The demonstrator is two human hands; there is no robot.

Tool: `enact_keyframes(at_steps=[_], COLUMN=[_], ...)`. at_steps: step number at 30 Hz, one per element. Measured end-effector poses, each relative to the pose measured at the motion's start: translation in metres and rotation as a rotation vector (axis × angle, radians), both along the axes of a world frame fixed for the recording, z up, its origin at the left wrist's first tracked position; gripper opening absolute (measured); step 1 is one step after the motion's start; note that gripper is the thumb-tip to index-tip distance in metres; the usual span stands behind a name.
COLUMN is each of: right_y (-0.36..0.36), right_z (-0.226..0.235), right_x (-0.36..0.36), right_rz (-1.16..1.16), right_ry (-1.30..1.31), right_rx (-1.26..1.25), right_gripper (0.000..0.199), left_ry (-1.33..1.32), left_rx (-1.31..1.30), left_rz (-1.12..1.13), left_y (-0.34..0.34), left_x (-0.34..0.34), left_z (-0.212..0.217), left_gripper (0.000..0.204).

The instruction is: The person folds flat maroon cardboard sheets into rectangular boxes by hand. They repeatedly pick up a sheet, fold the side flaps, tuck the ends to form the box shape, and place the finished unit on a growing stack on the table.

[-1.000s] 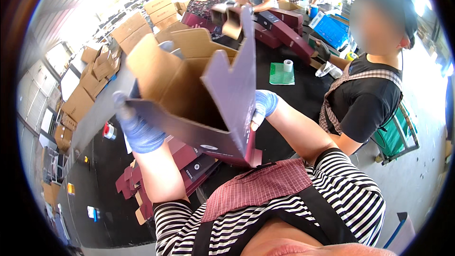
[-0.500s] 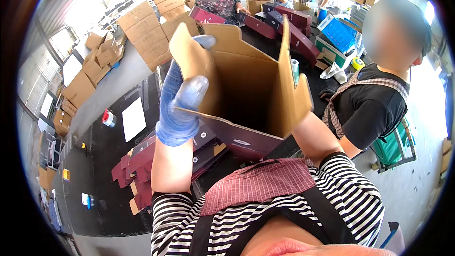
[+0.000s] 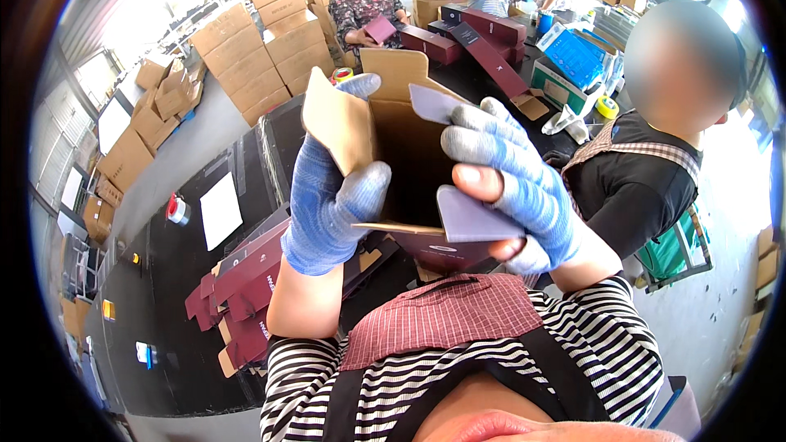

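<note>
An open-topped cardboard box [image 3: 442, 255], maroon outside and brown inside, is held up in front of my chest. My left hand [image 3: 327, 196], in a blue-grey knit glove, grips its left side, thumb by the opening and fingers behind the wall. Over the right side, my right hand [image 3: 524, 184] wears a similar glove with bare fingertips showing. Its fingers curl over the edge, with two lilac-faced flaps [image 3: 475, 217] bent inward beside them. A brown flap [image 3: 337, 119] stands up at the left and another brown flap [image 3: 396, 72] at the back. The box's bottom is hidden.
Flattened maroon cartons [image 3: 246, 295] lie on the black table [image 3: 188, 360], near a white sheet [image 3: 221, 211] and a tape roll [image 3: 178, 209]. Finished maroon boxes [image 3: 491, 57] are piled farther back. A co-worker [image 3: 647, 164] stands close on the right; others are behind the table.
My right hand has come from behind the box's right wall to its top edge, and the right flaps have bent inward. The left hand keeps its grip.
</note>
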State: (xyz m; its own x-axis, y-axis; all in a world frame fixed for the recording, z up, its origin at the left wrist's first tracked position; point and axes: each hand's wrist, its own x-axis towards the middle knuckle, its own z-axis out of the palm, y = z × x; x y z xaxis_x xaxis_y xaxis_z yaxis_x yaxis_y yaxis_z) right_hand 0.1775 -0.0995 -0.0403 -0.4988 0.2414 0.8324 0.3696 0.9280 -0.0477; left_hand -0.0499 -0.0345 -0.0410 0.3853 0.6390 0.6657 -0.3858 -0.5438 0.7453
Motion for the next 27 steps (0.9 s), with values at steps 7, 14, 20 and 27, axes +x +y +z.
enact_keyframes(at_steps=[7,14,20,27], right_y=[0.003,0.009,0.011,0.012], right_z=[0.009,0.017,0.023,0.037], right_x=[0.009,0.008,0.004,0.009], right_rz=[-0.090,-0.036,0.128,0.002], right_ry=[-0.015,0.177,0.180,-0.157], right_rx=[-0.106,-0.147,-0.354,-0.118], right_gripper=[0.067,0.066,0.060,0.038], left_ry=[-0.078,0.187,0.069,-0.032], left_rx=[-0.154,0.037,0.104,0.423], left_rz=[-0.235,0.060,0.102,0.174], left_y=[0.002,-0.007,-0.007,0.005], left_x=[-0.002,0.000,0.008,0.015], left_z=[-0.001,0.009,0.003,0.001], left_gripper=[0.086,0.084,0.081,0.081])
